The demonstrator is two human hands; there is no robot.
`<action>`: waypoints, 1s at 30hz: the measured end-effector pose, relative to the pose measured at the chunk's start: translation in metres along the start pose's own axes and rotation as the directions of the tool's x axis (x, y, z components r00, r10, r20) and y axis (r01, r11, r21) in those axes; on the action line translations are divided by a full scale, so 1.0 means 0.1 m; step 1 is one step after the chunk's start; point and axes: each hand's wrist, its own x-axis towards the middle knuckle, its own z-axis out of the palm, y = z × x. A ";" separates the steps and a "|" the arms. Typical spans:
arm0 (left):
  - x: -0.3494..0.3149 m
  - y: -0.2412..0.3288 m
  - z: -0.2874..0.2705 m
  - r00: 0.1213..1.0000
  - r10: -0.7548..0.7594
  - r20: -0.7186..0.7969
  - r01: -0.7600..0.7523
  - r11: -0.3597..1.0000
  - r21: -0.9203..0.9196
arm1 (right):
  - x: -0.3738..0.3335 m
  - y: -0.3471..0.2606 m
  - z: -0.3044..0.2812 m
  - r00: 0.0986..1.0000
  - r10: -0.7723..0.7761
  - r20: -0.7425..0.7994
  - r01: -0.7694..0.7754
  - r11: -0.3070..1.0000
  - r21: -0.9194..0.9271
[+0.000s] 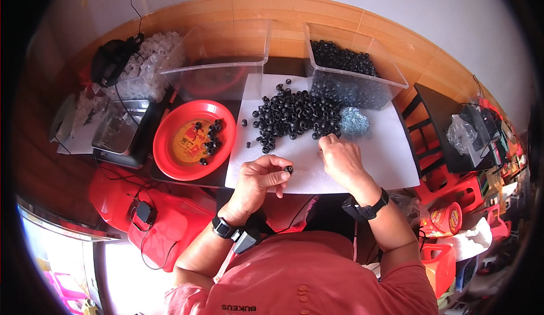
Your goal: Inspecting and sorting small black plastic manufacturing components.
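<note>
Pinch the black bead (289,169) lightly by its sides, leaving its face uncovered, and work low over the white sheet (392,150). From where I stand, the left hand (256,181) holds that bead between thumb and forefinger, other fingers loosely curled. The right hand (344,159) has its fingertips nearly together beside the black heap (294,113); I cannot tell whether they grip anything. The heap lies at 12 o'clock from the held bead, the glittery pile (355,123) at 1 o'clock from the right hand.
</note>
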 end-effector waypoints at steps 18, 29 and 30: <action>-0.01 0.03 0.02 0.999 0.043 -0.032 -0.043 0.999 0.015 | -0.31 0.06 -0.13 0.875 -0.014 -0.484 0.255 0.862 0.438; 0.00 -0.01 0.05 0.998 0.063 -0.020 -0.062 0.997 0.048 | -0.50 0.11 -0.02 0.922 -0.211 -0.326 0.292 0.930 0.224; -0.01 -0.02 0.05 0.998 0.058 -0.018 -0.057 0.997 0.048 | -0.50 0.09 -0.02 0.926 -0.159 -0.343 0.250 0.938 0.240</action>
